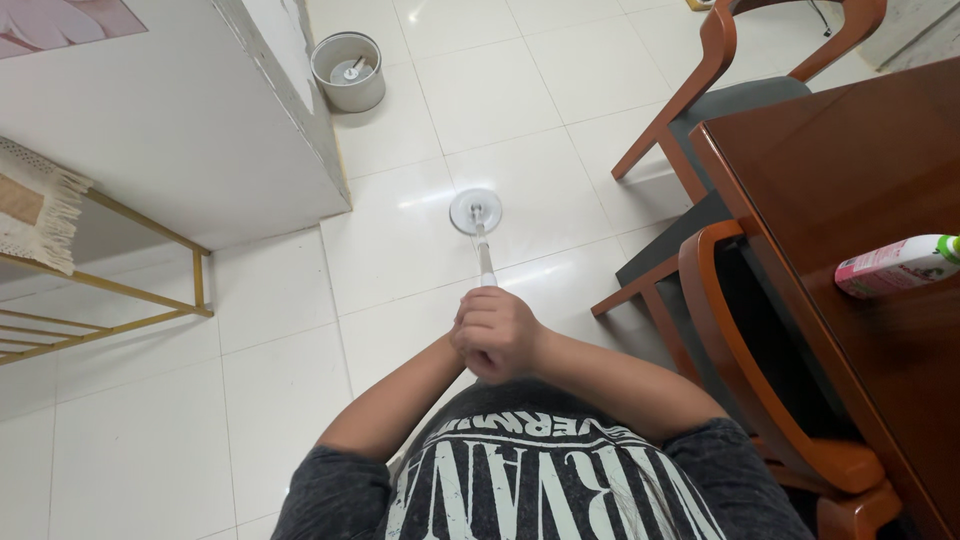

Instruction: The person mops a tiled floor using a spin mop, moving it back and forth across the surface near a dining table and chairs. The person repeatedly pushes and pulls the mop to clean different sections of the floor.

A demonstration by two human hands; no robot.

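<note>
A mop with a round white head (475, 211) rests on the white tiled floor, its pale handle (485, 258) running back up toward me. Both my hands are clasped around the top of that handle, close to my chest. My right hand (505, 335) wraps over the top and covers most of my left hand (462, 335), which shows only at the left side of the clasp. The handle's upper end is hidden inside my fists.
A grey mop bucket (348, 72) stands at the back by a white wall corner (320, 150). Two wooden chairs (740, 90) (760, 400) and a dark wooden table (850, 180) with a pink bottle (895, 266) fill the right. A gold-framed shelf (120, 300) sits left.
</note>
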